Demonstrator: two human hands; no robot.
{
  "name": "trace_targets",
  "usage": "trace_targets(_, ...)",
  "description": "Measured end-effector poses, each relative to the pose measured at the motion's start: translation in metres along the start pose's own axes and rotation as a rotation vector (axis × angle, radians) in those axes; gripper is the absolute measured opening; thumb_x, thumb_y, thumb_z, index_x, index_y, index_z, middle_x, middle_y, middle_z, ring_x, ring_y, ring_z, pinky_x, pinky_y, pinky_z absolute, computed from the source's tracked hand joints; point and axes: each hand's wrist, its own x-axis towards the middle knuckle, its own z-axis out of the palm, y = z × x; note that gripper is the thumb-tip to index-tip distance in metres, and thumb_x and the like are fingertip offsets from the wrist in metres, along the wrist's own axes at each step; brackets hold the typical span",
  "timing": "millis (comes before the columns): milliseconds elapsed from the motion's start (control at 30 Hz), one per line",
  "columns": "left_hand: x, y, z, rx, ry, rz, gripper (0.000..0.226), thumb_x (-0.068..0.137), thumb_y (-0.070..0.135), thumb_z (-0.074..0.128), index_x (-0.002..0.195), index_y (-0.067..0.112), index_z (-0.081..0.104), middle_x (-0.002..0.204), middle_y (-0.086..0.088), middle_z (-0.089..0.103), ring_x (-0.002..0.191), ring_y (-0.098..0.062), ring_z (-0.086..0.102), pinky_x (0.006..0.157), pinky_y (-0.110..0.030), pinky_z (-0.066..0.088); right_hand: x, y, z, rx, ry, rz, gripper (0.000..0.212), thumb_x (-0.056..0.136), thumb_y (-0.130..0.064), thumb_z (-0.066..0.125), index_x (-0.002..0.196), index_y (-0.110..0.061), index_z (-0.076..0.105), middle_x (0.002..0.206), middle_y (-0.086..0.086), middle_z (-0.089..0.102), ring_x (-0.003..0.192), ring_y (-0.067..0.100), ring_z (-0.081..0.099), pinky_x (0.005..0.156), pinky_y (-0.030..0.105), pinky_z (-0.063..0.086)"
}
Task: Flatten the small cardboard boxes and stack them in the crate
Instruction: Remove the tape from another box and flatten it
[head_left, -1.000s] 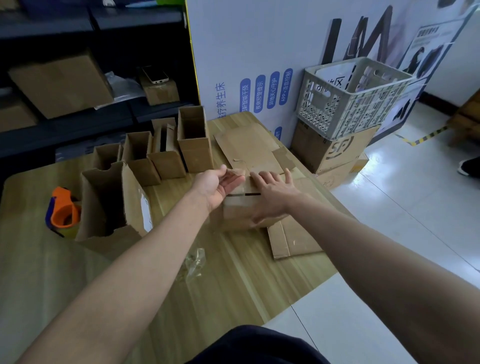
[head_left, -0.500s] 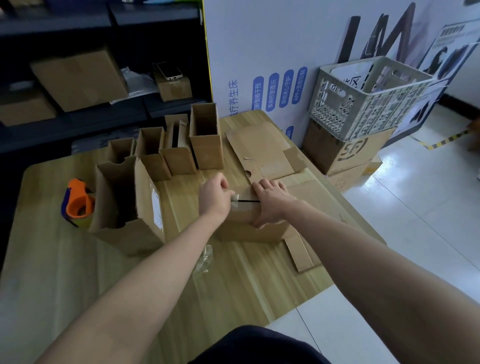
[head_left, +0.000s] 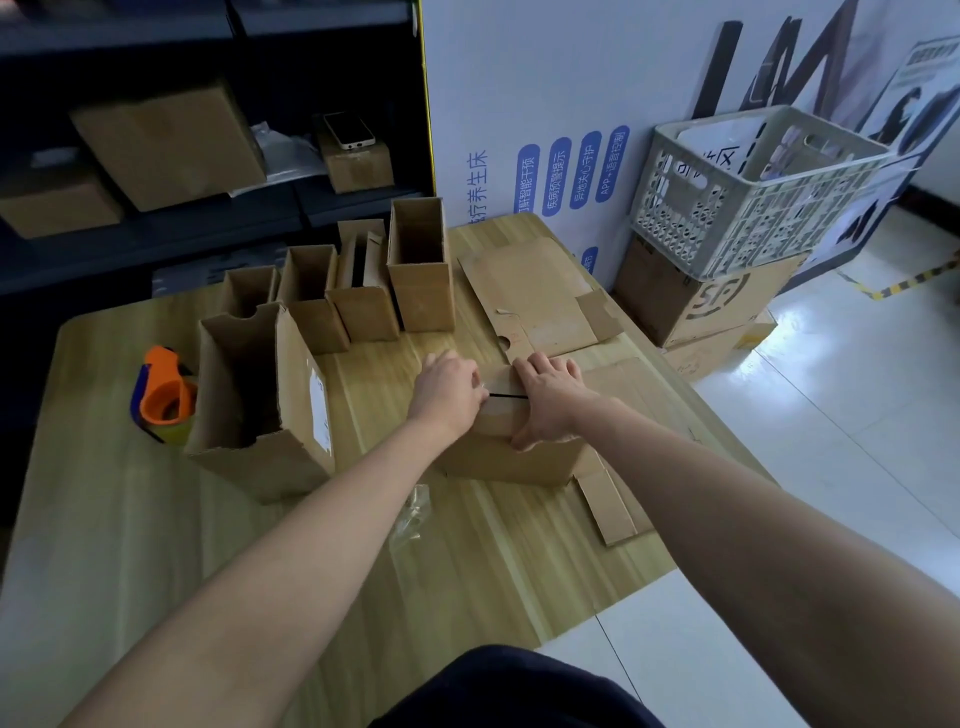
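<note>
A small closed cardboard box (head_left: 514, 462) stands on the wooden table (head_left: 156, 545) near its right edge. My left hand (head_left: 447, 387) is curled at the dark seam on the box's top and pinches a bit of clear tape there. My right hand (head_left: 548, 402) lies flat on the top, thumb over the near edge, holding the box down. Flattened cardboard (head_left: 530, 296) lies behind the box, and another flat piece (head_left: 613, 499) lies under and beside it. The grey plastic crate (head_left: 748, 197) sits off the table to the right, on a brown carton (head_left: 711, 301).
Several open small boxes (head_left: 418, 265) stand in a row at the back of the table. A larger open box (head_left: 260, 400) stands at the left, an orange tape dispenser (head_left: 163, 395) beyond it. A scrap of clear plastic (head_left: 413, 512) lies near my left forearm. Dark shelves are behind.
My left hand has gone from open beside the box to curled at the seam, pinching tape. My right hand has stayed pressed on the top. The view has shifted slightly.
</note>
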Motion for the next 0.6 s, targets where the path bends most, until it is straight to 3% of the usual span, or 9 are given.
trace_targets(100, 0.001, -0.003, -0.002, 0.041, 0.023, 0.062, 0.013, 0.091, 0.014, 0.054, 0.086, 0.006, 0.063, 0.098, -0.008, 0.057, 0.099, -0.026, 0.05, 0.085, -0.037, 0.046, -0.001, -0.001, -0.002, 0.016, -0.017, 0.01, 0.106, 0.058, -0.051, 0.08, 0.142, -0.016, 0.024, 0.128, 0.004, 0.033, 0.123, 0.027, 0.032, 0.113, 0.047, 0.017)
trace_targets(200, 0.009, -0.028, -0.01, -0.072, 0.129, -0.119, 0.016, 0.089, 0.012, 0.055, 0.074, 0.007, 0.055, 0.099, -0.009, 0.054, 0.087, -0.021, 0.051, 0.072, -0.027, 0.041, -0.003, 0.001, -0.002, 0.035, -0.014, 0.003, 0.103, 0.057, -0.048, 0.08, 0.139, -0.018, 0.026, 0.125, 0.003, 0.034, 0.121, 0.026, 0.033, 0.112, 0.047, 0.018)
trace_targets(333, 0.009, -0.059, -0.012, -0.062, 0.219, -0.325, 0.015, 0.09, 0.019, 0.055, 0.079, 0.011, 0.062, 0.11, -0.007, 0.051, 0.111, -0.029, 0.041, 0.083, -0.033, 0.035, -0.003, -0.003, -0.004, 0.033, -0.039, -0.002, 0.105, 0.059, -0.044, 0.081, 0.142, -0.017, 0.022, 0.129, 0.004, 0.033, 0.124, 0.027, 0.031, 0.113, 0.049, 0.018)
trace_targets(400, 0.008, -0.06, -0.008, -0.089, 0.265, -0.373, 0.015, 0.091, 0.018, 0.055, 0.082, 0.01, 0.064, 0.115, -0.009, 0.047, 0.106, -0.028, 0.044, 0.086, -0.034, 0.038, -0.003, -0.004, -0.005, 0.038, -0.044, 0.003, 0.105, 0.061, -0.043, 0.081, 0.143, -0.018, 0.021, 0.131, 0.004, 0.032, 0.124, 0.027, 0.031, 0.113, 0.048, 0.019)
trace_targets(500, 0.007, -0.07, -0.008, -0.304, 0.3, -0.501, 0.015, 0.092, 0.008, 0.052, 0.079, 0.007, 0.059, 0.119, -0.014, 0.049, 0.086, -0.022, 0.051, 0.077, -0.028, 0.044, -0.004, -0.004, -0.003, 0.043, -0.042, 0.008, 0.105, 0.06, -0.043, 0.081, 0.143, -0.018, 0.021, 0.132, 0.004, 0.032, 0.125, 0.027, 0.03, 0.113, 0.047, 0.019)
trace_targets(600, 0.009, -0.078, -0.008, -0.461, 0.341, -0.615, 0.016, 0.091, 0.002, 0.048, 0.084, 0.003, 0.062, 0.118, -0.018, 0.056, 0.092, -0.028, 0.059, 0.081, -0.031, 0.05, -0.004, -0.005, -0.003, 0.043, -0.045, 0.015, 0.106, 0.06, -0.044, 0.082, 0.143, -0.018, 0.021, 0.133, 0.004, 0.032, 0.126, 0.027, 0.03, 0.113, 0.049, 0.017)
